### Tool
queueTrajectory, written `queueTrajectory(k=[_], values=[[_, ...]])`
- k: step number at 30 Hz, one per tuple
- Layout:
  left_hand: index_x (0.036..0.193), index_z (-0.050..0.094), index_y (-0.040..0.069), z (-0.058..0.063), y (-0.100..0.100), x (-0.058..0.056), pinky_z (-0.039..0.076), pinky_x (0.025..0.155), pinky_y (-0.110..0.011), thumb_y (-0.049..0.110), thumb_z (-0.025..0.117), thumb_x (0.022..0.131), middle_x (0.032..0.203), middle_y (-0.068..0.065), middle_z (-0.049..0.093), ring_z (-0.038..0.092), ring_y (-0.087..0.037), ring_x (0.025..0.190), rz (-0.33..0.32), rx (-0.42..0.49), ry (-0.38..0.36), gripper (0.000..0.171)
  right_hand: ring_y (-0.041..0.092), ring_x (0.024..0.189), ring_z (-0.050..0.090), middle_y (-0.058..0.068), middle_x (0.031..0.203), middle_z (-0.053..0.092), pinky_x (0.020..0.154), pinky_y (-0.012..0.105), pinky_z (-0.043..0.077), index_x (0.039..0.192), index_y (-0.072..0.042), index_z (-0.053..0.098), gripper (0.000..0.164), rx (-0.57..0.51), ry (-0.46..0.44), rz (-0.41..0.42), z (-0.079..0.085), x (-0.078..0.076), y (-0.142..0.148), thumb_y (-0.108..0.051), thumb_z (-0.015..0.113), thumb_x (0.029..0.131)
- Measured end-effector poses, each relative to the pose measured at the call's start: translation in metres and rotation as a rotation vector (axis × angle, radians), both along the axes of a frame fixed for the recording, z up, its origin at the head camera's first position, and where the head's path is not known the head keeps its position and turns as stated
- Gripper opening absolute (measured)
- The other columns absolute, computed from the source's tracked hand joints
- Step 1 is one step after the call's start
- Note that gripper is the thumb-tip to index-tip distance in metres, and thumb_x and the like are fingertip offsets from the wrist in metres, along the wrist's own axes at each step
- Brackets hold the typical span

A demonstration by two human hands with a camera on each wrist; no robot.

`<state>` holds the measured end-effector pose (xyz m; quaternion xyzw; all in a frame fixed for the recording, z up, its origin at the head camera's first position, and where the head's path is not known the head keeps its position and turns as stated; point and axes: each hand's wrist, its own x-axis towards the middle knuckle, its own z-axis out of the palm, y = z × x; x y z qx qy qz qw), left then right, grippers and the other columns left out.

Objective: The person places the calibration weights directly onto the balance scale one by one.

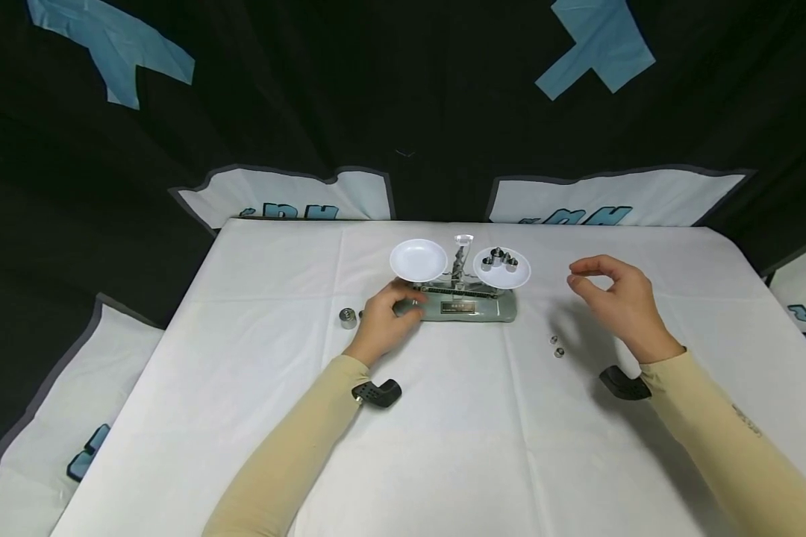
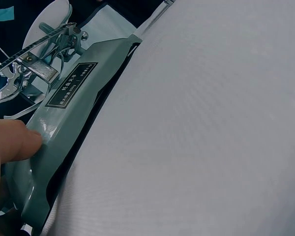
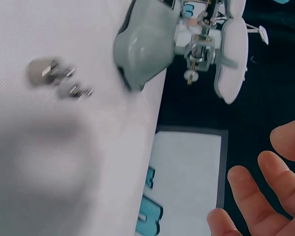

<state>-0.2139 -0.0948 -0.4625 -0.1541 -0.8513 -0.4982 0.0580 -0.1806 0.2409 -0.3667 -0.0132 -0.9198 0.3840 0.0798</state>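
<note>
Close to the far edge of the white-covered table [image 1: 443, 447] stands a green-based two-pan balance [image 1: 490, 309]. The left hand [image 1: 384, 319] holds the left end of its base, thumb pressed on the painted surface, just below the left pan [image 1: 419, 260]. On the right pan [image 1: 504, 280], a cluster of metal weights [image 1: 497, 257] sits inside the rim. Farther right, well apart from the balance, the right hand [image 1: 616, 304] hangs above the cloth, fingers loose and thumb parted from them. Two small weights [image 1: 560, 353] lie between it and the base, toward the near side. A larger weight [image 1: 348, 318] stands left of the left hand; what seems another beside it is mostly hidden by that hand. A broad stretch of cloth gives room between the forearms, while only a narrower strip separates the balance from the far edge.
</note>
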Motion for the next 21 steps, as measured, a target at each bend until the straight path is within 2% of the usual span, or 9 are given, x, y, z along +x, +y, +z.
queueTrajectory(k=[6,11,16,21], values=[[0.100,0.073,0.010,0.001,0.000,-0.001,0.036,0.117,-0.039,0.008,0.069,0.082,0.127,-0.008,0.064,0.044,-0.026,0.139,0.000,-0.007,0.003,0.018,0.010,0.094,0.047,0.011,0.113,0.066,0.067,0.026,0.039,0.113,-0.011,0.066,0.032,0.075,-0.005,0.000,-0.006,0.018,0.025,-0.036,0.059,0.094],[0.100,0.073,0.010,0.000,0.000,-0.001,0.035,0.117,-0.038,0.008,0.069,0.082,0.128,-0.008,0.064,0.043,-0.025,0.140,0.004,-0.006,-0.002,0.018,-0.007,0.093,0.043,0.012,0.107,0.068,0.067,0.022,0.040,0.108,-0.010,0.069,0.027,0.124,0.008,0.011,-0.015,0.033,0.035,-0.031,0.063,0.093],[0.099,0.073,0.010,0.001,0.000,0.000,0.036,0.117,-0.040,0.008,0.070,0.082,0.128,-0.008,0.064,0.043,-0.027,0.140,0.009,-0.003,-0.002,0.018,-0.011,0.083,0.046,0.013,0.105,0.071,0.062,0.019,0.042,0.103,-0.009,0.070,0.022,0.147,0.002,0.033,-0.023,0.042,0.038,-0.026,0.066,0.091],[0.099,0.073,0.009,0.001,0.001,0.001,0.038,0.115,-0.039,0.008,0.070,0.081,0.125,-0.008,0.065,0.045,-0.026,0.138,0.006,0.002,0.001,0.019,-0.014,0.079,0.047,0.012,0.103,0.072,0.065,0.019,0.044,0.103,-0.009,0.071,0.021,0.155,-0.028,0.057,-0.032,0.046,0.037,-0.025,0.066,0.090]])
